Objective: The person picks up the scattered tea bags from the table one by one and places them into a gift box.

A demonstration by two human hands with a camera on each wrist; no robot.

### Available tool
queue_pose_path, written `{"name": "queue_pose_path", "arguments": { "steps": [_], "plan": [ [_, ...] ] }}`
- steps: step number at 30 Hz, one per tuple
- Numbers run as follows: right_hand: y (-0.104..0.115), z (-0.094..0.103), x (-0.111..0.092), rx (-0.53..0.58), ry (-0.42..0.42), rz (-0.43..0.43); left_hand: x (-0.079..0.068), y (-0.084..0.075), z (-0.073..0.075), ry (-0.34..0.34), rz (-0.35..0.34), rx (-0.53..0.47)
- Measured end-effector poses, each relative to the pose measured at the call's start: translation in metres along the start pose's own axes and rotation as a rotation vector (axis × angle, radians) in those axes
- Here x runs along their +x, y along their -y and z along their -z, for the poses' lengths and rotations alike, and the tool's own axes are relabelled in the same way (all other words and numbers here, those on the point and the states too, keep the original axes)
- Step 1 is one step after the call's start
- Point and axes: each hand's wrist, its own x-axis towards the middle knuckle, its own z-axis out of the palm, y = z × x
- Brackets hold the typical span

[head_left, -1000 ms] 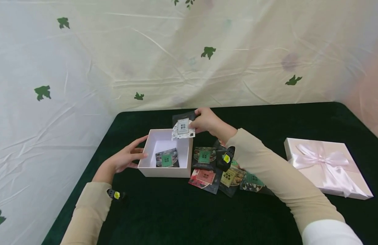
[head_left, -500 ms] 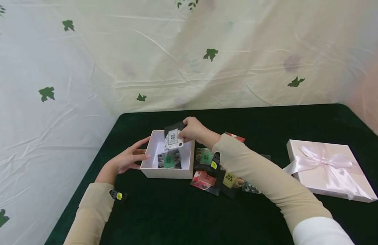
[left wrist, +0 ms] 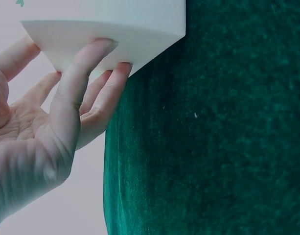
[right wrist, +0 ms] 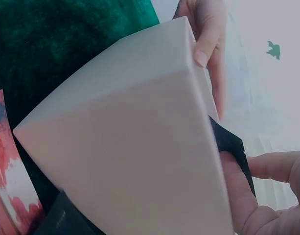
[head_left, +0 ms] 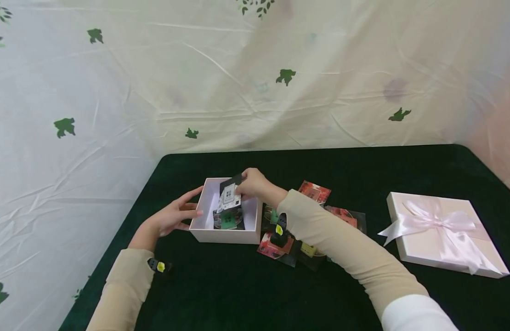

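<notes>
Lowered from over the far right corner of the box (head_left: 226, 236) since a second ago, the white-labelled packet (head_left: 228, 195) now tilts within the box's opening. Behind the box rises a pale backdrop (head_left: 222, 82) with green leaf shapes; beneath it spreads the dark green tabletop (head_left: 222, 285). Well right of the box lies a flat pink case (head_left: 449, 234) with a satin bow. At the box's left side, the left hand (head_left: 172, 218) has its fingers spread, fingertips against the wall. Over the box's right wall reaches the right hand (head_left: 257, 186), finger and thumb pinching the white-labelled packet. Just right of the box lie red packets (head_left: 314, 192) and a yellow-labelled packet (head_left: 310, 249), partly hidden. Inside the box, near its front wall, a green-labelled packet (head_left: 229, 221) shows below the pinched one; whether they touch I cannot tell.
</notes>
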Motion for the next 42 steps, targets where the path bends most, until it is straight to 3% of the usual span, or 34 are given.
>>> {"name": "queue_pose_path", "arguments": {
  "steps": [7,13,25,34,42],
  "plan": [
    [-0.003,-0.008,0.005,0.030,0.004,0.008,0.001,-0.001,0.000,-0.004,0.010,0.005],
    [-0.003,-0.006,0.003,0.076,0.056,-0.015,0.000,-0.001,-0.001,-0.002,0.015,0.004],
    [-0.004,0.022,-0.014,-0.046,0.094,0.098,-0.001,-0.002,-0.003,-0.015,0.005,0.010],
    [0.003,0.051,-0.038,-0.090,0.124,0.188,-0.002,-0.003,-0.004,-0.018,-0.002,0.021],
    [0.000,0.080,-0.062,-0.160,0.095,0.246,-0.003,-0.005,-0.006,-0.006,-0.001,0.021]
  ]
}}
